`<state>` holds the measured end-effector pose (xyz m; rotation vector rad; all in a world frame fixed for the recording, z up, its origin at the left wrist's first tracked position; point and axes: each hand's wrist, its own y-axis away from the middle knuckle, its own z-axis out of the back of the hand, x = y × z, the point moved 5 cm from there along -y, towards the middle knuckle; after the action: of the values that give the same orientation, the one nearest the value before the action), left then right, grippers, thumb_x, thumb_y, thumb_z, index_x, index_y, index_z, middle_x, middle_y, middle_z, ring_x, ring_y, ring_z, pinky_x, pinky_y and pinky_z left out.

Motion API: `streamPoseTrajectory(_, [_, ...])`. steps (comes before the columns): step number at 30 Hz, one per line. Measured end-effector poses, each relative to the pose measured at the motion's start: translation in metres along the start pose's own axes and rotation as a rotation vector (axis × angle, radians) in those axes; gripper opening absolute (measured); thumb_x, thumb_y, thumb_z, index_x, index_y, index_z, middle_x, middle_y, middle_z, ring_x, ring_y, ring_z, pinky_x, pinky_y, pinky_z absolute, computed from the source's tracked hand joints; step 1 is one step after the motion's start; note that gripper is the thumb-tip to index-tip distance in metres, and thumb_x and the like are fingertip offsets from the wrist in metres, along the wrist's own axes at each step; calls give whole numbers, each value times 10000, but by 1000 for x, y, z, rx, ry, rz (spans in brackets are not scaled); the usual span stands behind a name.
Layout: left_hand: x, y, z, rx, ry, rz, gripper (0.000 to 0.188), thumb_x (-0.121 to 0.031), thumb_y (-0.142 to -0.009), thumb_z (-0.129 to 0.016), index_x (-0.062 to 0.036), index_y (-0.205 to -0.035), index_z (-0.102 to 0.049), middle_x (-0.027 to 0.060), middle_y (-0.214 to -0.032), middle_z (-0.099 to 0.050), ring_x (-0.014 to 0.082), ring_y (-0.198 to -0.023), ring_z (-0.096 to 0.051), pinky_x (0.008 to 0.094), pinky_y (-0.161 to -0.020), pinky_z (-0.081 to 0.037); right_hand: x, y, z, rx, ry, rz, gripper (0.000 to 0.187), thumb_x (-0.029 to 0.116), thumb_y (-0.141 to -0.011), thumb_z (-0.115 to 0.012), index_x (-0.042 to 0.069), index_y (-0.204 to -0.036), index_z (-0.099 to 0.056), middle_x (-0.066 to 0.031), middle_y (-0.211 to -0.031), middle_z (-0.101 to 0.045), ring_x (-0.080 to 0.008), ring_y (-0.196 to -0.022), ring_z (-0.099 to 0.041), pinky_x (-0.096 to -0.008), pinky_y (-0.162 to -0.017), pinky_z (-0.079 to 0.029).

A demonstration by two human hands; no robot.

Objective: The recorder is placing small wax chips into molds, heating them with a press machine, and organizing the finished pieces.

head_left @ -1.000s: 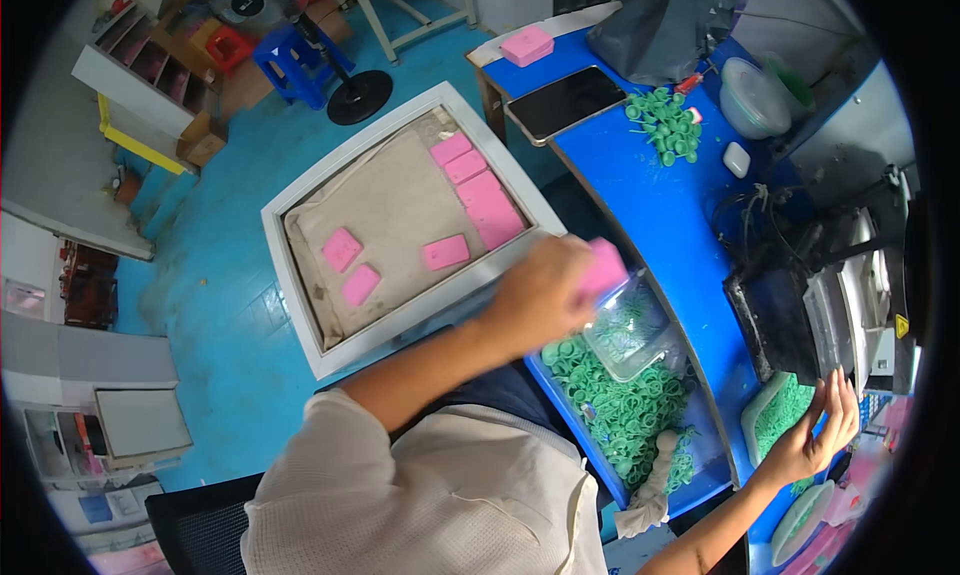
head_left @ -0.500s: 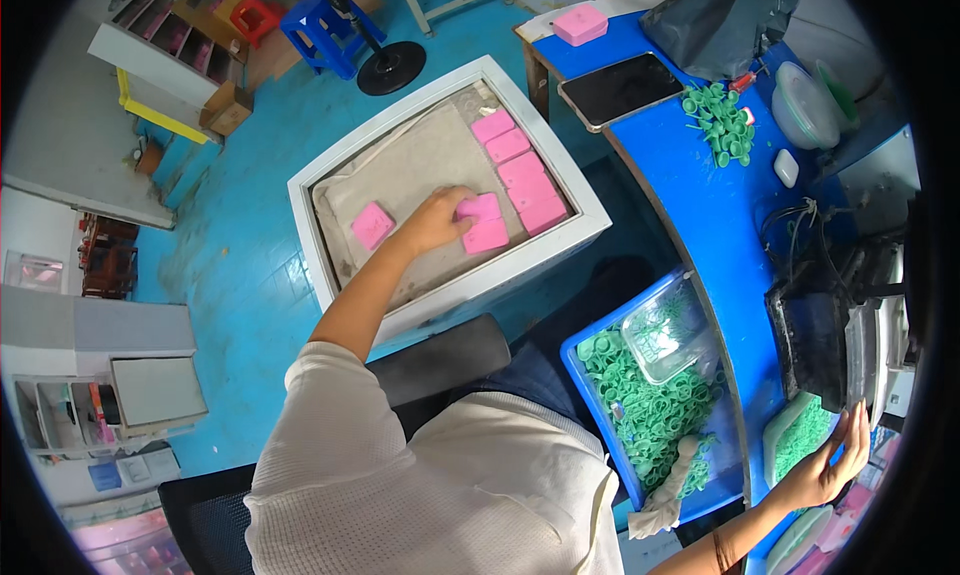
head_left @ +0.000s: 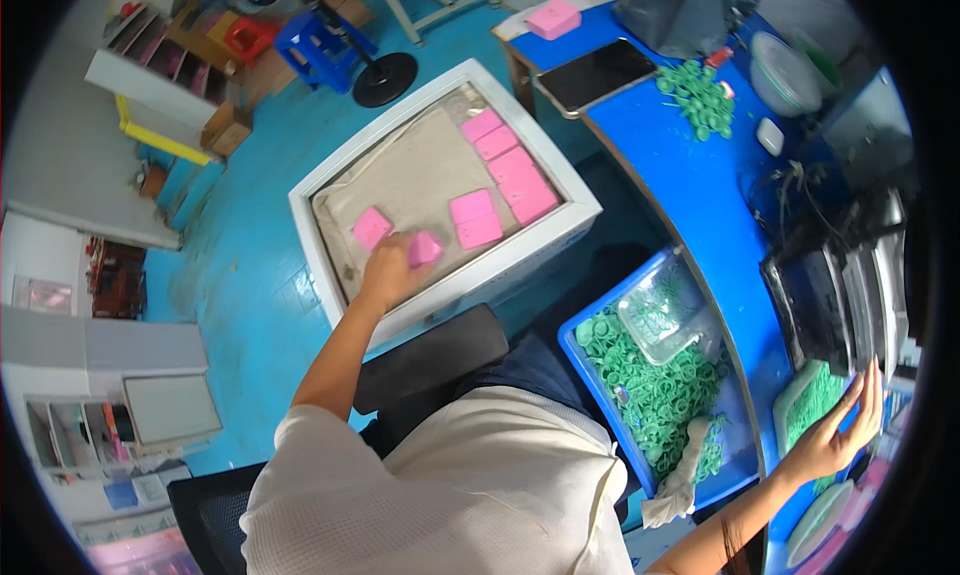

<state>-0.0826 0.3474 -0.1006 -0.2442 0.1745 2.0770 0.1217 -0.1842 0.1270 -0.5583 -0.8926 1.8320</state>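
Observation:
My left hand (head_left: pixel 390 269) is over the near side of a white-framed tray (head_left: pixel 318 250) lined with beige cloth. A pink block (head_left: pixel 426 249), slightly blurred, is gripped at its fingers. Just beyond the hand lies a pink square block (head_left: pixel 372 228), and to the right a pair of pink blocks (head_left: pixel 475 219) sits edge to edge. Several more pink blocks (head_left: pixel 522 186) line the tray's right side. At the far right, my right hand (head_left: pixel 845 437) has its fingers stretched out, with the fingertips at the lower edge of a black and grey machine (head_left: pixel 835 300); whether they touch it I cannot tell.
A blue bin (head_left: pixel 735 470) of small green plastic parts, with a clear container inside, stands beside my lap. The blue table (head_left: pixel 655 160) holds a tablet (head_left: pixel 597 76), a heap of green pieces (head_left: pixel 697 99), and a tub (head_left: pixel 812 400) of green bits. A black stand (head_left: pixel 384 79) is on the floor.
My left hand has moved left and nearer from the paired blocks, now carrying a pink block. The right hand stays by the machine. The whole view has shifted slightly.

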Motion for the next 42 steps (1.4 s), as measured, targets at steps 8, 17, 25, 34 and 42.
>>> streamPoseTrajectory(8, [-270, 32, 72, -237, 660, -795, 544, -113, -625, -838, -1, -1097, -591, 147, -995, -628, 305, -886, -623, 395, -776, -513, 130, 82, -25, 643, -1262, -455, 305, 270, -884, -646, 43, -989, -473, -193, -1246, -543, -298, -1081, -567, -412, -906, -455])
streamPoseTrajectory(17, [-357, 77, 33, 542, 1644, -651, 430, -212, -798, -793, -29, -984, -452, 203, -1171, -547, 308, -1080, -555, 400, -932, -438, 87, 123, -6, 620, -1289, -717, 238, 153, -878, -605, 47, -867, -393, -189, -1114, -522, -256, -970, -512, -354, -870, -418])
streamPoseTrajectory(25, [-369, 92, 20, 609, 1267, -873, 279, -53, -893, -643, -56, -928, -366, 212, -1274, -424, 192, -1100, -503, 359, -966, -416, 78, 122, 4, 561, -1195, -464, 219, 172, -966, -446, -9, -846, -474, -214, -1005, -510, -310, -846, -523, -376, -761, -451])
streamPoseTrajectory(34, [-372, 92, 21, 731, 1548, -715, 325, 9, -759, -674, -53, -945, -415, 264, -1356, -370, 350, -1325, -381, 433, -1055, -346, 65, 117, 7, 447, -1206, -627, 309, 211, -1019, -367, -15, -870, -517, -176, -941, -611, -201, -724, -536, -334, -675, -461])
streamPoseTrajectory(42, [-386, 98, 40, 826, 862, -1151, 505, -102, -784, -731, -68, -1235, -506, 230, -1290, -366, 407, -1207, -466, 432, -992, -414, 50, 118, -2, 535, -1152, -902, 324, 340, -977, -568, 50, -897, -447, -40, -795, -525, -78, -696, -468, -251, -617, -437])
